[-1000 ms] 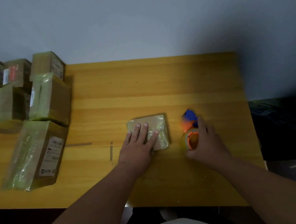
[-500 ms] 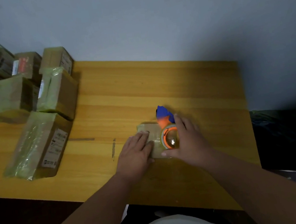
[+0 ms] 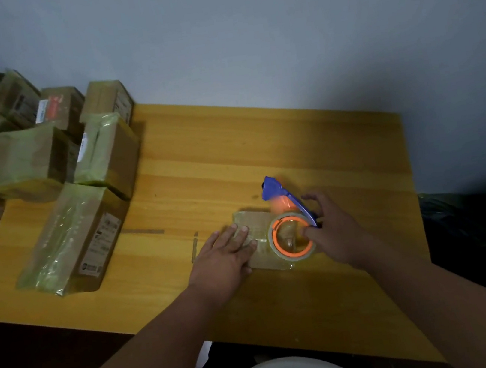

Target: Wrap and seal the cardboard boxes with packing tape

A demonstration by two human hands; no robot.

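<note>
1. Small flat cardboard box (image 3: 258, 244) sitting near the middle of the wooden table (image 3: 261, 149), already glossy with tape on top. Probably light and fairly stiff, but that slick film looks slidey, so best pinned from above or gripped by the short edges rather than the taped face.
2. Left hand (image 3: 224, 257) lying flat at the box's 9 o'clock side, fingers straight and spread a little, pressing it down.
3. Tape dispenser (image 3: 288, 224) resting over the box's 3 o'clock end: orange-cored clear roll, blue handle poking off toward 12.
4. Right hand (image 3: 334, 233) gripping the dispenser, thumb hooked at the roll, fingers wrapped round the handle side. Handle looks like the sensible spot to hold.
5. Way off at 9 to 10 o'clock, pile of wrapped boxes (image 3: 53, 168), seemingly done.
</note>
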